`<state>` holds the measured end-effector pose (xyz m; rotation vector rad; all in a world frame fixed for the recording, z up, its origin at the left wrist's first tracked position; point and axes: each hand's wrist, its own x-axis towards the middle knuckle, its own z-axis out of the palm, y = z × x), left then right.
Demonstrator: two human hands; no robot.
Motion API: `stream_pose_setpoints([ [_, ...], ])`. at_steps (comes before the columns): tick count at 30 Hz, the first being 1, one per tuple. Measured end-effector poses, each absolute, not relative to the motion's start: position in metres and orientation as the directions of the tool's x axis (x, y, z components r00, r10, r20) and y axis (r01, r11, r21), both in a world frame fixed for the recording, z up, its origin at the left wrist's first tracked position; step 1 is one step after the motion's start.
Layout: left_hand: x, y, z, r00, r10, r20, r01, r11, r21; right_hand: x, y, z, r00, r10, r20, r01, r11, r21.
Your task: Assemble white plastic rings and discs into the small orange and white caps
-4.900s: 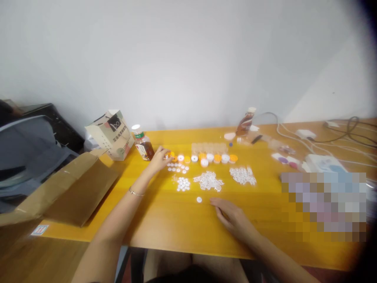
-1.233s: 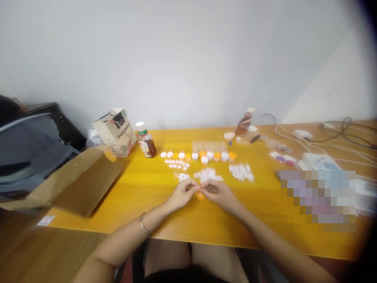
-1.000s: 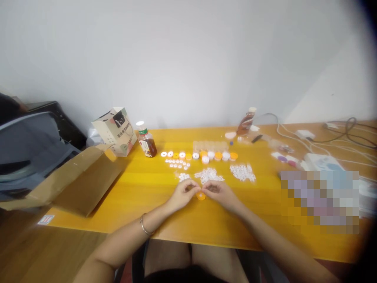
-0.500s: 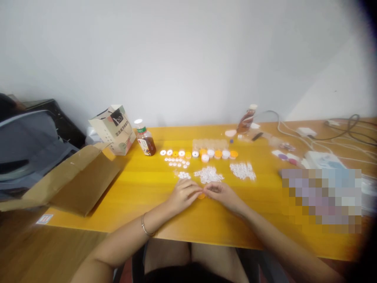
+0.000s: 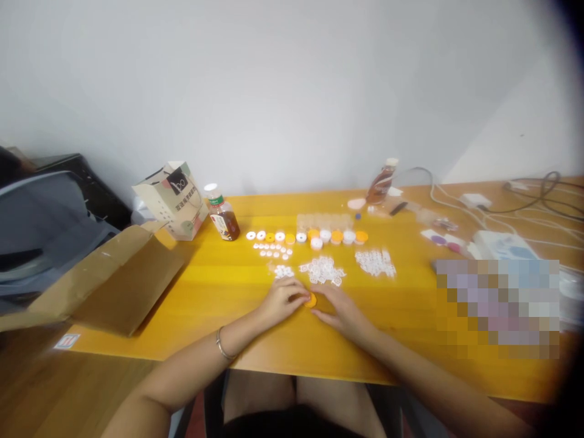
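A small orange cap [image 5: 311, 299] rests on the yellow table [image 5: 219, 286] between my two hands. My left hand [image 5: 281, 300] curls its fingers against the cap's left side. From the right, my right hand [image 5: 340, 309] lies lower and flatter on the table, its fingertips touching the cap. Just beyond the hands lie piles of small white pieces [image 5: 323, 269], and farther back a row of orange and white caps [image 5: 335, 236].
A brown drink bottle [image 5: 221, 218] and a printed paper carton [image 5: 170, 199] stand at the back left, beside an open cardboard box [image 5: 116, 280]. A second bottle [image 5: 381, 181], cables [image 5: 456, 207] and a white device [image 5: 497, 246] lie at the back right.
Earlier my left hand reached to the row of caps while the right lay on the table. Both hands then met round the orange cap; now they have lowered it onto the table.
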<state>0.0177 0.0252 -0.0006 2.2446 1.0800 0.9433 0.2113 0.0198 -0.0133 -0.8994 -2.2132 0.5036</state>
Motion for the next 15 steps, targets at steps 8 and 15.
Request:
stream_pose_setpoints([
  [8,0.0178,0.0258,-0.0033,0.441,0.824,0.355,0.520,-0.557,0.648,0.2107,0.0176,-0.0094,-0.534,0.731,0.425,0.476,0.675,-0.563],
  [15,0.0192,0.0251,-0.0031,0.440,0.835,0.330,0.570,-0.543,0.616,0.2101,0.0171,-0.0115,-0.536,0.728,0.428,0.468,0.678,-0.567],
])
